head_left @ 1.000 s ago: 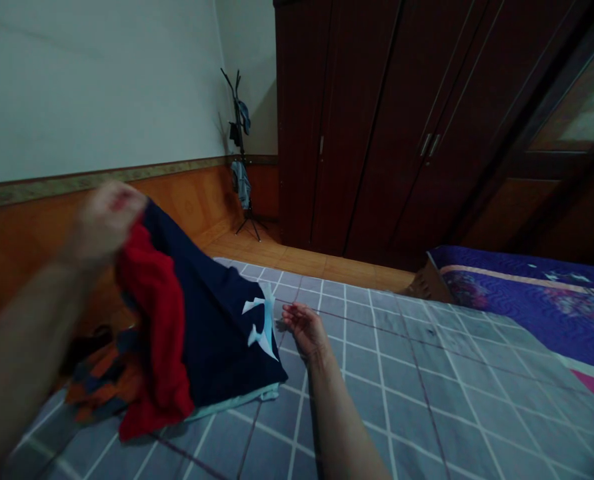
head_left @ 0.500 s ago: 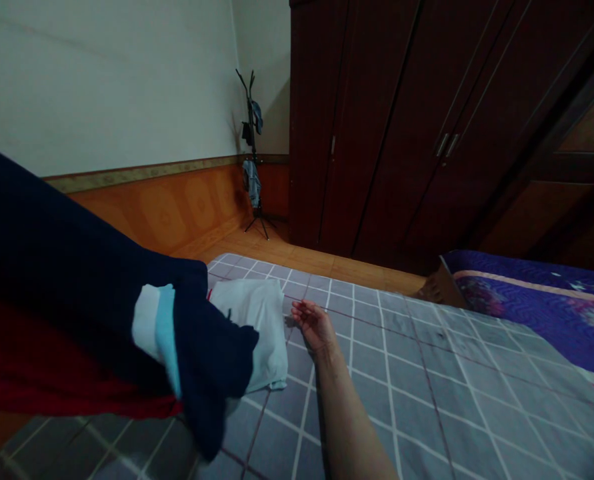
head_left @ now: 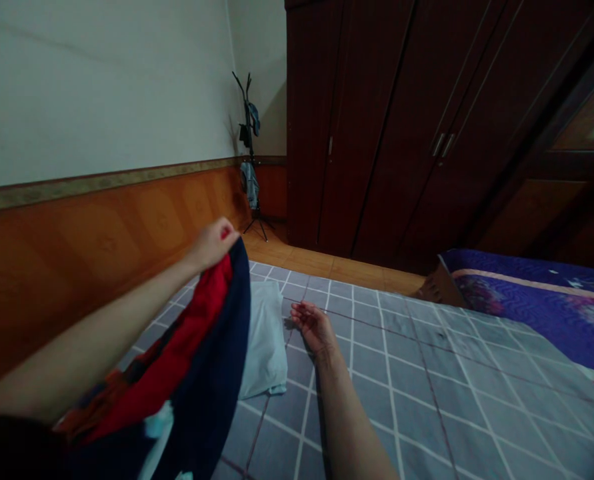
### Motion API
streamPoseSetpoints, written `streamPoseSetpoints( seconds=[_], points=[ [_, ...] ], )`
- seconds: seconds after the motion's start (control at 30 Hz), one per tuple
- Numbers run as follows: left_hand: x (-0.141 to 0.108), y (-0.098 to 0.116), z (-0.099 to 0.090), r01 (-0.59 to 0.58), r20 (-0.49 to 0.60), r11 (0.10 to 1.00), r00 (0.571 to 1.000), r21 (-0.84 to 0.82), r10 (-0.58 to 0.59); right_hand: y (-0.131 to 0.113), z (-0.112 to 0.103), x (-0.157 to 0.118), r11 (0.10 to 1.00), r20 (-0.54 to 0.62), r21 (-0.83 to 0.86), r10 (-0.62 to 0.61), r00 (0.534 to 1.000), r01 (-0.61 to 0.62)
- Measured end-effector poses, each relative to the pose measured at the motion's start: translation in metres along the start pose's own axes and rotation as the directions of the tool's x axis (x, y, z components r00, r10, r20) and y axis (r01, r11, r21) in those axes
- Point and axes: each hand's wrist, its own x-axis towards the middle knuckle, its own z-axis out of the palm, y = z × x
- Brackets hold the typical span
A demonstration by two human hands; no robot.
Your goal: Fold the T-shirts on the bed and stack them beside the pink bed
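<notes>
My left hand [head_left: 215, 244] is closed on the upper edge of a navy and red garment [head_left: 221, 333], which hangs down toward the bottom left and has light blue and white parts low on it. Behind the garment a folded pale cloth [head_left: 267, 340] lies on the checked grey bedspread [head_left: 407, 380], partly hidden. Just right of that cloth, my right hand [head_left: 313, 327] rests palm up with its fingers loosely curled and apart, holding nothing.
A black coat rack [head_left: 251, 147] with clothes stands in the corner. Beyond the bed is a dark wooden wardrobe [head_left: 377, 133]. At the right lies a purple floral blanket [head_left: 537, 300], with a brown slatted object [head_left: 439, 287] beside it.
My left hand has come into view, gripping the garment. The garment has swung lower, showing its red side and uncovering the wall at the left. My right hand has stayed in place.
</notes>
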Motion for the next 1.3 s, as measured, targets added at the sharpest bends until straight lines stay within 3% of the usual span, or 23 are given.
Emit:
streamPoseSetpoints(
  seconds=[0.1, 0.2, 0.27, 0.33, 0.63, 0.93, 1.07, 1.3],
  points=[
    [-0.009, -0.003, 0.064, 0.043, 0.202, 0.997, 0.978, 0.063, -0.055, 0.000, 0.001, 0.000, 1.000, -0.005, -0.001, -0.001, 1.000, 0.001],
    [-0.020, -0.007, 0.126, 0.086, 0.304, 0.990, 0.945, 0.112, -0.117, 0.000, 0.002, 0.000, 1.000, -0.008, -0.002, -0.008, 1.000, 0.008],
    [-0.023, -0.011, 0.152, 0.103, 0.324, 0.986, 0.935, 0.134, -0.142, 0.000, 0.002, 0.000, 1.000, -0.007, -0.003, -0.011, 1.000, 0.011],
    [-0.021, -0.015, 0.167, 0.116, 0.325, 0.982, 0.932, 0.150, -0.160, 0.001, 0.002, 0.000, 1.000, -0.005, -0.005, -0.010, 1.000, 0.010],
    [-0.007, -0.031, 0.184, 0.164, 0.359, 0.966, 0.905, 0.197, -0.227, 0.003, -0.001, 0.005, 1.000, -0.015, 0.004, 0.001, 1.000, -0.001],
    [-0.005, -0.027, 0.185, 0.157, 0.375, 0.956, 0.894, 0.248, -0.244, 0.004, 0.000, 0.005, 1.000, -0.011, 0.000, -0.003, 1.000, 0.003],
    [-0.009, -0.024, 0.183, 0.159, 0.335, 0.952, 0.910, 0.260, -0.244, 0.004, 0.000, 0.005, 1.000, -0.012, 0.002, 0.001, 1.000, -0.001],
    [-0.022, -0.022, 0.181, 0.184, 0.165, 0.941, 0.957, 0.284, -0.237, 0.004, 0.000, 0.005, 1.000, -0.020, 0.000, 0.000, 1.000, 0.000]
  ],
)
